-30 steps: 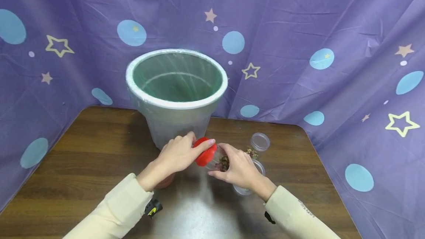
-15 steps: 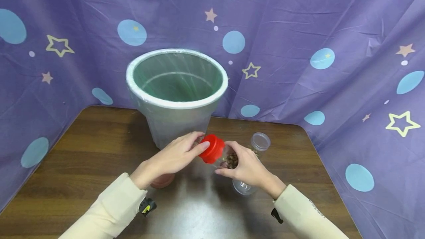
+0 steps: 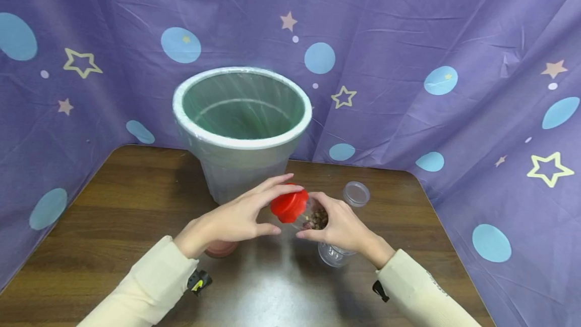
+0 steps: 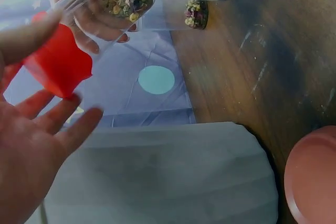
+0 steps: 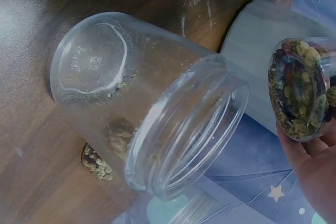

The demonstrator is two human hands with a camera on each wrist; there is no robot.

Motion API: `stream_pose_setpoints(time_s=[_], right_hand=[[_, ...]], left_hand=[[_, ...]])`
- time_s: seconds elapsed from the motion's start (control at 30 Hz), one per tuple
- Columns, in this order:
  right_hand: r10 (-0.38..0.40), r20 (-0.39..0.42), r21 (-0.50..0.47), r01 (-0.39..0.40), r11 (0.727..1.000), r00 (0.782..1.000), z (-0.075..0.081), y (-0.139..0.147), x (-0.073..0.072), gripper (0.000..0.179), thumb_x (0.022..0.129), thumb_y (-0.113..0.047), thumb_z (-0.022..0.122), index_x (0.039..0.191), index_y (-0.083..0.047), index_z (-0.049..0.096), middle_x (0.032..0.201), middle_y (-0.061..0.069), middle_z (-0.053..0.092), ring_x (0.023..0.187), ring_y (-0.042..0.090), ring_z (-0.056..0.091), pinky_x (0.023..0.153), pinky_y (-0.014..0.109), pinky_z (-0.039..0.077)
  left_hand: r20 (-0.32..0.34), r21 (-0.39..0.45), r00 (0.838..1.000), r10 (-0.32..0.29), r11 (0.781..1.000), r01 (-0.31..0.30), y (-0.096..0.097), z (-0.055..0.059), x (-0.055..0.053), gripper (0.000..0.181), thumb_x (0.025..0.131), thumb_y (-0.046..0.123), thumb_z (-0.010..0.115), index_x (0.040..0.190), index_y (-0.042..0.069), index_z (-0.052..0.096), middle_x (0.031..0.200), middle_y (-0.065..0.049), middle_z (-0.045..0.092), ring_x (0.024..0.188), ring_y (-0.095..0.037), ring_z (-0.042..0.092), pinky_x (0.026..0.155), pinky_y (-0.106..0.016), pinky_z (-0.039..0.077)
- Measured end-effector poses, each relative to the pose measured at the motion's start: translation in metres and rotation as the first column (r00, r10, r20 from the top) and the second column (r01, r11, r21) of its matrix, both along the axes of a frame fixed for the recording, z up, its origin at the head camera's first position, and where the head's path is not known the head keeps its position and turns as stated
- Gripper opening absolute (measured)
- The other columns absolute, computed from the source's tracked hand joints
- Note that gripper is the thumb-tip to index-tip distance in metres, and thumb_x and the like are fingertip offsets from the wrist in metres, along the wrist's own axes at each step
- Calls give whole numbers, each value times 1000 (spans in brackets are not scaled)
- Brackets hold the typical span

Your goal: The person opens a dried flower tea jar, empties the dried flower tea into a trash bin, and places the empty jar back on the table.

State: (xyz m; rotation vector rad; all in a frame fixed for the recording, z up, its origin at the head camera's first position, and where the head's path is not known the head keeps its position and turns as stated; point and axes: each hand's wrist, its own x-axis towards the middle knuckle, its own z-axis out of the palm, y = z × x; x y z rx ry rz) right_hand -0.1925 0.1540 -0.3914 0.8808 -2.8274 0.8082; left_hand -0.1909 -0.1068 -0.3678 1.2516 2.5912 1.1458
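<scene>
My right hand [image 3: 342,226] grips a clear jar of dried flowers [image 3: 317,219], tilted over the table with its red lid [image 3: 289,206] towards the left. Fingers and thumb wrap round the jar's lower part. In the right wrist view, the flowers lie against the jar's base [image 5: 296,90]. My left hand [image 3: 240,216] is spread at the lid, its straight fingers over the far side and its thumb apart from it below. The left wrist view shows the scalloped red lid [image 4: 60,61] between thumb and fingers.
A large pale bucket [image 3: 240,143], green inside, stands behind my hands. Under my right hand is a clear open jar [image 3: 333,255]; another clear jar [image 3: 356,194] with flowers in its bottom stands beyond. A round terracotta-coloured thing [image 3: 221,249] is partly hidden by my left hand.
Both hands and the jar have shifted slightly right. My left thumb has come off the red lid and the left fingers have straightened over it. My right hand keeps its grip.
</scene>
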Motion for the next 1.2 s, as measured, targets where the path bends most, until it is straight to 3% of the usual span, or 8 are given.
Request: stream_pose_setpoints(time_s=[0.1, 0.3, 0.4, 0.53, 0.9, 1.2], right_hand=[[7, -1, 11, -7, 1000, 1000, 1, -1, 0, 74, 70, -46, 86, 130, -14, 56, 101, -7, 69, 88, 6, 65, 78, 26, 54], [32, -19, 37, -31, 999, 999, 2, -2, 1, 73, 71, -48, 84, 130, -14, 56, 100, -7, 69, 87, 5, 65, 77, 26, 53], [36, -19, 47, -35, 998, 999, 1, -3, 0, 73, 71, -48, 84, 130, -15, 56, 100, -6, 70, 87, 6, 65, 76, 26, 53], [38, -28, 52, -36, 998, 999, 1, -3, 0, 72, 72, -47, 83, 130, -15, 55, 106, -6, 70, 88, 7, 65, 75, 25, 53], [2, -39, 39, -1, 999, 999, 1, -4, 1, 74, 72, -47, 84, 131, -14, 54, 109, -4, 69, 87, 8, 65, 73, 24, 52], [2, -77, 24, 0, 1000, 997, 0, -2, 0, 75, 71, -47, 84, 131, -14, 54, 104, -3, 69, 87, 8, 65, 73, 26, 53]], left_hand=[[-32, -4, 999, 31, 1000, -31, 3, 0, 0, 74, 82, 8, 78, 145, 29, 45, 158, 2, 37, 143, -23, 42, 111, -46, 42], [-88, 30, 995, 55, 998, -53, 6, 2, -2, 63, 78, 12, 83, 134, 22, 55, 137, 2, 56, 124, -15, 57, 100, -35, 52], [-72, 37, 996, 56, 998, -54, 6, 3, -3, 64, 77, 14, 84, 133, 23, 56, 131, 4, 59, 115, -12, 60, 94, -31, 54], [-51, 28, 992, 113, 993, -112, 6, 5, -3, 64, 76, 24, 85, 133, 26, 56, 125, 5, 61, 104, -10, 61, 85, -26, 55], [-44, 12, 961, 273, 962, -273, 12, 7, -1, 61, 80, 46, 79, 134, 28, 57, 107, 7, 65, 88, -8, 60, 75, -29, 54], [-51, 33, 950, 307, 952, -306, 13, 8, 0, 57, 83, 44, 76, 134, 25, 57, 109, 5, 66, 90, -9, 60, 76, -29, 55]])
